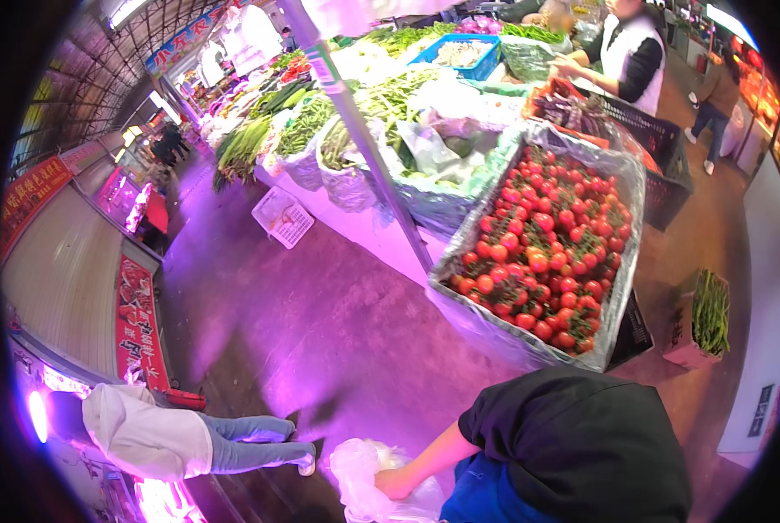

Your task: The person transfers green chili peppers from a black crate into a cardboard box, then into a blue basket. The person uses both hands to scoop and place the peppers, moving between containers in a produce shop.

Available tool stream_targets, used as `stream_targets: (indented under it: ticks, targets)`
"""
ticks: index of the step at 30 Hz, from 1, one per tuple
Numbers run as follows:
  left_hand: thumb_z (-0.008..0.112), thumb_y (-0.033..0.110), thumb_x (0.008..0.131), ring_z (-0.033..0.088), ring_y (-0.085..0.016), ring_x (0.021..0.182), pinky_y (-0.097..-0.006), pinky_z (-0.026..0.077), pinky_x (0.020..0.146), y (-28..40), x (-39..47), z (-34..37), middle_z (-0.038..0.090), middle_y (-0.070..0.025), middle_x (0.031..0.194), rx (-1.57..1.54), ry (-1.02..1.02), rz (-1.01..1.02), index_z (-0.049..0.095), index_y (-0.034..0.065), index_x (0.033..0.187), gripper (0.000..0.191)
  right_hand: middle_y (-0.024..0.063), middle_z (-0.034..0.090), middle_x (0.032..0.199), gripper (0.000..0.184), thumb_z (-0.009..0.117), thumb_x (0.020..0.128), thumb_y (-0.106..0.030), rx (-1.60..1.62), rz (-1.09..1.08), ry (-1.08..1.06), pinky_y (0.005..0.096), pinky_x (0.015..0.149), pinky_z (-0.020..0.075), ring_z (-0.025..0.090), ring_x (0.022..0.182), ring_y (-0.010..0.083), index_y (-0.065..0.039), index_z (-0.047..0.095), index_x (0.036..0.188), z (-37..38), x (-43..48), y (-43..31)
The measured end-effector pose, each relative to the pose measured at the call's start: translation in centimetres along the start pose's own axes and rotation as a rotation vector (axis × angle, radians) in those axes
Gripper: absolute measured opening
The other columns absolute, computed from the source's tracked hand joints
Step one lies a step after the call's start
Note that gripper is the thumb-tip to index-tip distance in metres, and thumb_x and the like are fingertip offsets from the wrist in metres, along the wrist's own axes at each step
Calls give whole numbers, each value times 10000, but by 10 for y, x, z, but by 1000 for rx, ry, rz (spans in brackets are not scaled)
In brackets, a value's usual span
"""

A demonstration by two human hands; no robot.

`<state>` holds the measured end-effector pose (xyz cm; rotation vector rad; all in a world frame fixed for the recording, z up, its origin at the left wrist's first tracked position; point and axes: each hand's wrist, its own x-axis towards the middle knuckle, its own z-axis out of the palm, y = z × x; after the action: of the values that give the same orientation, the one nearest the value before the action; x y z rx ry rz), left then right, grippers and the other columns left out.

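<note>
From the black short sleeve at the lower right, my right forearm reaches left across a blue garment. My right hand [393, 484] is closed on a thin, whitish plastic bag [357, 467], its fingers partly hidden by the plastic. What the bag holds cannot be made out. My left hand is out of view. Ahead of me stands a crate lined with clear plastic [627, 261], full of red cherry tomatoes [540, 261] on their stems. My right hand is well below and left of it, not touching it.
A slanting metal post [370, 150] rises beside the vegetable stall [357, 242]. On the floor are a white plastic basket [283, 218] and a carton [684, 333] of green stalks. A person in a light jacket [148, 431] stands left; another person [632, 59] stands behind the stall.
</note>
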<state>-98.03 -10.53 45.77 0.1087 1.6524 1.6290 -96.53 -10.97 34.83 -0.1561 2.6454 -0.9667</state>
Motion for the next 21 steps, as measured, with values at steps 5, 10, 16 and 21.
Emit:
stream_targets:
  ticks: [5,10,16,21]
  targets:
    - [574,282,976,623,-255,1126,-389,500,958,59,119,-6,610,-155,1301,-34,-53,-12,497,-34,1373,512,162,629,1080,309,726,739,-214,64,-297,675,452,854,519,622,987,368,-13,665,967,-119,61,38]
    - [588,280,974,620,-248,1128,-384,494,965,112,272,-44,610,-150,1303,-84,-127,36,497,-31,1375,516,136,658,835,223,702,785,-286,272,-39,575,480,700,519,654,802,363,-88,679,886,-220,101,146]
    - [605,277,970,617,-239,1129,-379,487,973,198,460,0,610,-144,1305,-31,-255,199,497,-28,1378,521,103,687,1019,638,762,878,-370,1257,361,312,351,703,541,678,854,204,-62,519,1381,-334,164,224]
    - [618,275,967,615,-232,1131,-374,481,980,239,618,97,609,-139,1306,387,-509,698,497,-25,1381,526,106,667,1202,503,659,926,-133,1765,29,1143,363,816,572,678,1017,234,-101,508,1405,-446,208,361]
